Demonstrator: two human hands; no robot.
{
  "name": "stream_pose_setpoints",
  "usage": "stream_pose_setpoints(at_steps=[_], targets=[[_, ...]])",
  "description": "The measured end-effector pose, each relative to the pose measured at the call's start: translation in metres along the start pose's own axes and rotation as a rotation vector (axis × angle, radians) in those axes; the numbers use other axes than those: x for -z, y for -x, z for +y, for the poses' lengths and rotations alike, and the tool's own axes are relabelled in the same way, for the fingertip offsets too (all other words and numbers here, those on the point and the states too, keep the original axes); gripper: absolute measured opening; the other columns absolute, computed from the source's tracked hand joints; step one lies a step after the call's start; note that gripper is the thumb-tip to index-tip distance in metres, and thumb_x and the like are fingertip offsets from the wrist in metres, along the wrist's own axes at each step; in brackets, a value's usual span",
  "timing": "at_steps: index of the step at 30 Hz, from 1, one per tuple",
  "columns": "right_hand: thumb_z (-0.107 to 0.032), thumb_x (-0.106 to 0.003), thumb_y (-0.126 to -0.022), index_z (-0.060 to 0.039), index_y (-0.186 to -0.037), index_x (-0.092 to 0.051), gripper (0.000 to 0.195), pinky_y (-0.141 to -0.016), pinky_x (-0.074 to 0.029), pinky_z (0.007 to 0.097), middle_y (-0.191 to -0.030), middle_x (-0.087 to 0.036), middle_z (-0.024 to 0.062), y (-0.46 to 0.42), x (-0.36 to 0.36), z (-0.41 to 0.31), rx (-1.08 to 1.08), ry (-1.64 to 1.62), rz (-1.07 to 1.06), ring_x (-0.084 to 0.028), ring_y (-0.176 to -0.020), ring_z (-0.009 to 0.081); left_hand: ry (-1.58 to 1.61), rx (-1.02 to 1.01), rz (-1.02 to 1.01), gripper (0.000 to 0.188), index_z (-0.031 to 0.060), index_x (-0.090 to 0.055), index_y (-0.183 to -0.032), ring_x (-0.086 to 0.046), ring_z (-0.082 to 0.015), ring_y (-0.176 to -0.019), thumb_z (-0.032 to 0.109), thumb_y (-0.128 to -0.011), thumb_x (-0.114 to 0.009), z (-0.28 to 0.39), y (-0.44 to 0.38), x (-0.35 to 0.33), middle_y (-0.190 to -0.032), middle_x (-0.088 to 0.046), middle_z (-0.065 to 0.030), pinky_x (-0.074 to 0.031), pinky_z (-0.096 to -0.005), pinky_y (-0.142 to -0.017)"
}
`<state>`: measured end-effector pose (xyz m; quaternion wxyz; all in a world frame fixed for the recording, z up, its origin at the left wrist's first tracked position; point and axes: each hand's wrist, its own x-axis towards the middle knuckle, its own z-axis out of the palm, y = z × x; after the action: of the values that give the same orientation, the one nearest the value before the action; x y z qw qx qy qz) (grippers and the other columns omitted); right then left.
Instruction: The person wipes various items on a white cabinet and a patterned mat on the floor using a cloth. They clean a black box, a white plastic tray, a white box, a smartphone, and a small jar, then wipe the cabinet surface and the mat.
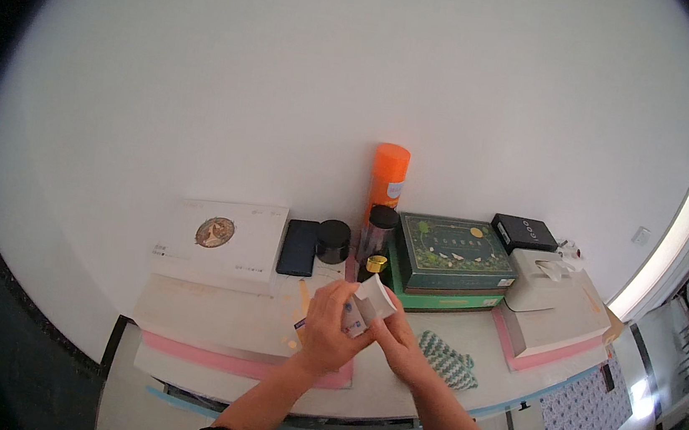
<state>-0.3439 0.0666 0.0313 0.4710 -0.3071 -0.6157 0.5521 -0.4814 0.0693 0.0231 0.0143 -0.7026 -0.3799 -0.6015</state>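
Observation:
A small white box [376, 299] with its flap raised is held between both hands above the table. My left hand [330, 324] has its fingers wrapped around the box's printed side. On the other side, my right hand [397, 340] grips the box near the flap, thumb towards its front. What lies inside the box cannot be made out. Just beyond the hands stand a black-lidded clear jar [377, 234] and a gold-capped bottle [376, 264]. A green and white knitted cloth [448, 359] lies to the right of my right hand.
Left on the table are a large white box [222, 243], a dark phone-like slab [297, 248] and a black round container [333, 242]. An orange spray can [390, 169] stands by the wall. Rightward are stacked green boxes [457, 255], a tissue box [532, 282] and a black box [524, 234].

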Motion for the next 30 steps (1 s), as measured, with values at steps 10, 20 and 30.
stream_pose_setpoints(at_steps=[10, 20, 30], targets=[[-0.022, -0.047, -0.090, -0.0073, -0.134, -0.027, 0.051, -0.099, -0.028, 0.0300, -0.127, -0.038, 0.0093, -0.012, -0.008, -0.002, 0.078, 0.056, -0.059, -0.036, -0.118, 0.0187, -0.024, 0.018, -0.094, 0.077, 0.0028, -0.037, -0.122, -0.048, -0.0315, -0.101, 0.022, -0.059, -0.078, 0.003, 0.010, 0.007, -0.112, -0.048, -0.0173, -0.038, -0.0407, -0.085], [-0.028, -0.039, -0.092, -0.0033, -0.131, -0.025, 0.049, -0.095, -0.031, 0.0309, -0.127, -0.037, 0.0137, -0.006, -0.014, -0.019, 0.117, 0.156, -0.054, -0.037, -0.117, 0.0208, -0.026, 0.051, -0.084, 0.072, 0.0047, -0.040, -0.119, -0.051, -0.0292, -0.098, 0.024, -0.060, -0.078, 0.005, 0.012, 0.012, -0.110, -0.051, -0.0141, -0.039, -0.0392, -0.082], [-0.032, -0.036, -0.092, -0.0044, -0.129, -0.030, 0.047, -0.093, -0.034, 0.0329, -0.123, -0.041, 0.0181, 0.002, -0.014, -0.023, 0.174, 0.553, -0.032, -0.045, -0.112, 0.0304, -0.061, 0.024, -0.037, 0.071, 0.0052, -0.042, -0.118, -0.052, -0.0292, -0.097, 0.022, -0.059, -0.078, 0.005, 0.014, 0.006, -0.108, -0.052, -0.0142, -0.039, -0.0396, -0.082]])
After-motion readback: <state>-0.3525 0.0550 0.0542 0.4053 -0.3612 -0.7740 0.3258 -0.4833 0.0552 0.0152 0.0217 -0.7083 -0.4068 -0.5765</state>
